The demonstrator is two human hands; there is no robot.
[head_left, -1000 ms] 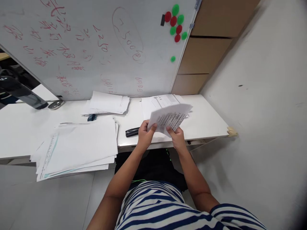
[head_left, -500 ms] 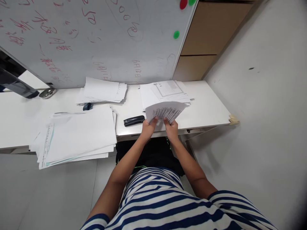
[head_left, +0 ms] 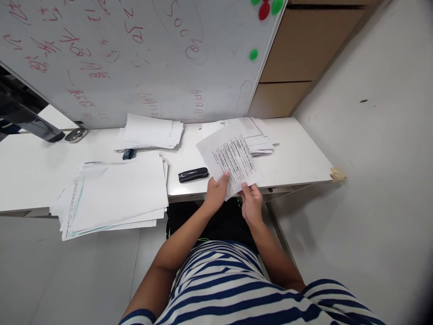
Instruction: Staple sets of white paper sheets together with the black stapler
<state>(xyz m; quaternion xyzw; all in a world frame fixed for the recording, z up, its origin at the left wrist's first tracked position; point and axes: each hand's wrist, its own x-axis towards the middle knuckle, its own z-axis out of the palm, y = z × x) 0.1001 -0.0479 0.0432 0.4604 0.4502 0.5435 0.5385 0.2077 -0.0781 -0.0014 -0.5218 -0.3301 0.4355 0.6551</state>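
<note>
Both hands grip a printed paper sheet, tilted above the front edge of the desk; whether it is one sheet or a few I cannot tell. My left hand pinches its lower left edge, thumb on top. At the lower right corner, my right hand holds it between thumb and fingers. A black stapler lies on the desk just left of my left hand. Behind the held sheet is a stack of papers, partly covered by it.
A large paper pile overhangs the desk's front edge at left. Another stack lies behind it, beside a small dark object. A computer mouse sits far left. A whiteboard stands behind; a wall bounds the right.
The sheet has gone from upright and curved to flatter, turned with its printed face upward. Both hands have come slightly lower and nearer my body. The view has shifted a little.
</note>
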